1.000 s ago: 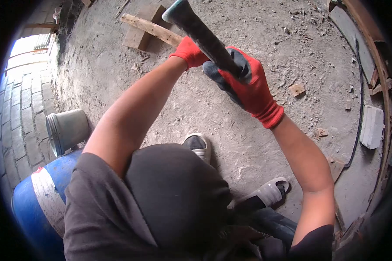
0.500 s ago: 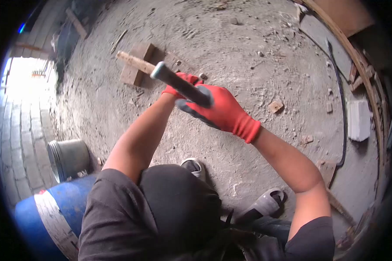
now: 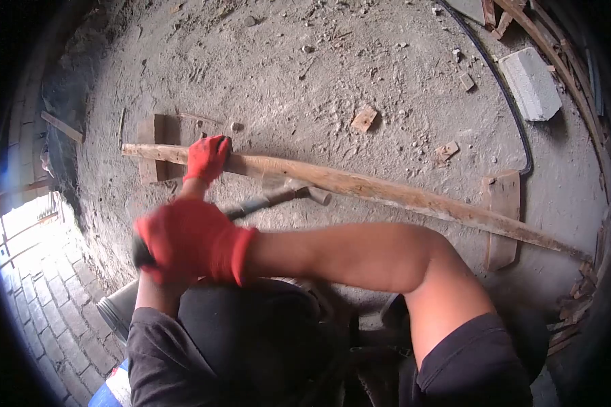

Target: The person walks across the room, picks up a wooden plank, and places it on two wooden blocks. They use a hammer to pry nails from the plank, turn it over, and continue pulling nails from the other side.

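Observation:
A long, rough wooden pole [image 3: 360, 184] lies across the view, its ends over a wooden block [image 3: 151, 129] at left and a wooden board piece [image 3: 501, 254] at right. My left hand [image 3: 208, 157], in a red glove, is closed around the pole near its left end. My right hand [image 3: 190, 241], gloved in red with dark palm, is wrapped around the handle of a hammer [image 3: 268, 200]. It overlaps my left forearm in this view. The hammer's head, partly blurred, is just below the pole's middle.
Rubble and small wood scraps [image 3: 364, 119] litter the rough ground. A white block [image 3: 531, 83] and a black cable [image 3: 502, 88] lie at the upper right. Timber [image 3: 577, 74] lines the right edge. At lower left are a bucket [image 3: 119, 308] and a blue drum [image 3: 108, 397].
My right hand has swung down and left, and the hammer's head now shows near the pole. The view has shifted, bringing the pole's full length into sight. My left hand still grips the pole.

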Demonstrator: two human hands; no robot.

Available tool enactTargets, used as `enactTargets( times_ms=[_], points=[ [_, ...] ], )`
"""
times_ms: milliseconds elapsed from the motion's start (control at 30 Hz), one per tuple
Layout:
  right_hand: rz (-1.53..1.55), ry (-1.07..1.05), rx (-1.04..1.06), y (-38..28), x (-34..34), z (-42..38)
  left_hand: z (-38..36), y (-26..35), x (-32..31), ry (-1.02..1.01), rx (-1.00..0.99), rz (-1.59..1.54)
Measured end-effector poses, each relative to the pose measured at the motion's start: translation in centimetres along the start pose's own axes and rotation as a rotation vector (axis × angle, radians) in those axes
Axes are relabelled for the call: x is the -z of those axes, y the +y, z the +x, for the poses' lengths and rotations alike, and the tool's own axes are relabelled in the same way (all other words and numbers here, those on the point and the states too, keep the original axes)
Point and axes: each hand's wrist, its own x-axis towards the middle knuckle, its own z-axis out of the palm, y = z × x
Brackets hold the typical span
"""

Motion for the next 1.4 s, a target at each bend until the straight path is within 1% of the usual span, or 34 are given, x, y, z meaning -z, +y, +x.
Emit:
enactTargets(
  times_ms=[33,67,100,133,167,200,233,267,300,333,367,400,433,467,533,567,633,667,733,800,833,867,900,967,1000,1067,1133,1200,1267,1333,1400],
  points=[
    [0.091,-0.032,0.085,-0.6,3.1,-1.7,1.0,-0.5,0.3,-0.135,0.028,0.018],
    [0.085,-0.047,0.087,-0.6,5.9,-3.3,1.5,-0.5,-0.1,-0.273,0.069,0.027],
    [0.199,0.052,0.074,-0.6,8.5,-5.0,1.8,0.1,0.1,-0.326,0.109,0.039],
    [0.287,0.176,0.087,0.1,11.1,-5.8,0.7,-2.0,-2.0,-0.169,-0.015,0.154],
    [0.334,0.205,0.173,1.3,12.9,-6.5,1.8,-0.9,-0.8,-0.231,0.083,0.083],
    [0.404,0.226,0.245,2.6,13.4,-7.4,1.4,0.3,0.1,-0.315,0.198,0.009],
    [0.483,0.509,0.348,3.6,13.1,-8.0,1.1,2.1,1.5,-0.241,0.085,0.067],
    [0.58,0.552,0.297,3.9,14.1,-8.7,1.4,2.5,1.9,-0.296,0.126,0.081],
    [0.68,0.599,0.25,4.1,15.1,-9.3,0.9,-0.9,-1.1,-0.218,0.139,-0.153],
    [0.77,0.392,0.076,4.2,18.0,-10.2,0.5,-1.3,-1.1,-0.196,0.116,-0.142],
    [0.681,0.371,0.133,4.9,18.9,-10.7,0.2,-1.5,-1.1,-0.175,0.094,-0.131],
    [0.629,0.343,0.14,5.2,19.3,-10.9,0.9,2.0,1.0,-0.222,0.046,0.123],
    [0.578,0.317,0.149,5.5,19.7,-11.2,0.8,2.0,1.1,-0.214,-0.016,0.154],
    [0.596,0.299,0.151,5.7,19.6,-11.1,0.9,2.4,1.6,-0.25,-0.063,0.221],
    [0.633,0.264,0.153,5.7,19.4,-10.9,1.0,2.5,2.1,-0.266,-0.018,0.147],
    [0.53,0.271,0.099,5.5,19.4,-10.5,0.9,2.2,1.8,-0.26,-0.01,0.146],
    [0.413,0.291,0.071,4.6,18.7,-9.3,1.0,2.0,1.6,-0.231,0.012,0.071],
    [0.354,0.301,0.056,4.1,18.4,-8.7,1.1,1.8,1.8,-0.224,0.018,0.069],
    [0.31,0.198,-0.014,3.2,16.8,-6.4,0.8,1.2,1.6,-0.29,-0.042,0.18],
    [0.302,0.09,-0.08,2.2,15.1,-3.8,-0.1,0.8,0.8,-0.003,-0.026,-0.077],
    [-0.051,0.17,0.281,3.0,14.0,-2.3,0.3,0.6,1.0,-0.17,0.009,0.061],
    [-0.232,0.183,0.465,3.3,12.9,-1.1,0.9,1.1,1.9,-0.333,0.042,0.198],
    [-0.409,0.228,0.65,3.5,11.9,0.2,0.8,2.2,2.5,-0.327,0.052,0.187],
    [0.115,-0.041,0.046,3.4,9.6,2.2,0.9,1.7,2.3,-0.246,0.027,0.111],
    [0.112,-0.057,0.045,3.5,8.4,3.2,1.0,1.4,2.3,-0.212,0.017,0.083],
    [0.098,-0.123,-0.149,4.0,5.7,4.8,0.9,0.8,2.1,-0.154,0.014,0.032],
    [0.074,-0.167,-0.186,4.7,3.0,6.1,0.5,0.2,2.2,-0.116,0.022,0.001],
    [-0.043,-0.159,-0.165,4.9,0.9,6.7,0.3,0.1,2.2,-0.11,0.021,-0.014],
    [-0.043,-0.162,-0.199,4.2,-0.4,7.9,-0.1,0.1,2.2,-0.111,0.016,-0.024],
    [-0.09,-0.071,-0.07,3.9,-1.5,9.2,-0.4,0.2,2.3,-0.111,0.013,-0.03],
    [-0.095,-0.06,-0.087,3.9,-1.7,9.1,-0.6,0.3,2.5,-0.109,0.011,-0.033]
  ],
)
